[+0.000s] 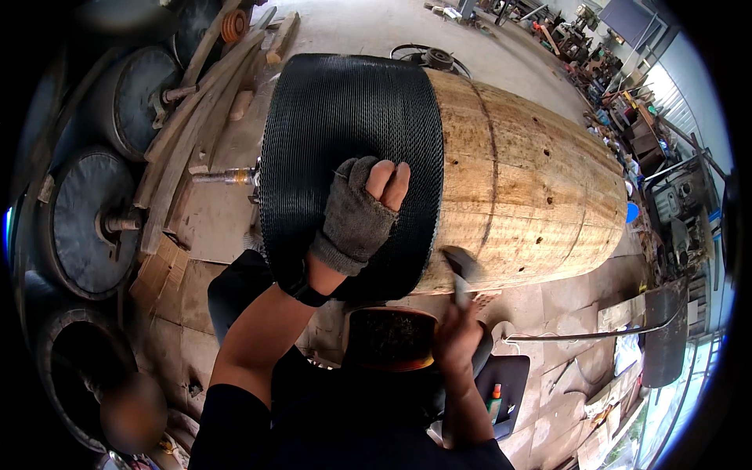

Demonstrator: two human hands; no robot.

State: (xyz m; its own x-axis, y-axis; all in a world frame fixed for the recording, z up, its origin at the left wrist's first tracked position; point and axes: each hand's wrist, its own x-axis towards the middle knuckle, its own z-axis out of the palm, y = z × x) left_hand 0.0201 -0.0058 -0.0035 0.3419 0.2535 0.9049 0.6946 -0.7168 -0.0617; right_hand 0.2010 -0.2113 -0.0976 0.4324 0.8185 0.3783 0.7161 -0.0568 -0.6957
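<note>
A large wooden drum [540, 180] built of staves lies across in front of me. Its left part is wrapped in a black ribbed covering [352, 102]. On that covering rests my left hand [359, 211], in a grey glove that leaves some fingertips bare. Its fingers are bent together, and whatever may be under them is hidden. Below the right edge of the covering, my right hand [457, 337] grips a hammer [462, 266], blurred by motion. The hammer's head is close to the bare wood near that edge; I cannot tell whether they touch.
Metal drums with shafts [94, 223] line the left side beside long timber beams [211, 102]. A round dark-topped container [392, 337] is between my legs. A small bottle [494, 399] stands on a dark surface by my right arm. Tools and scrap [619, 110] crowd the right wall.
</note>
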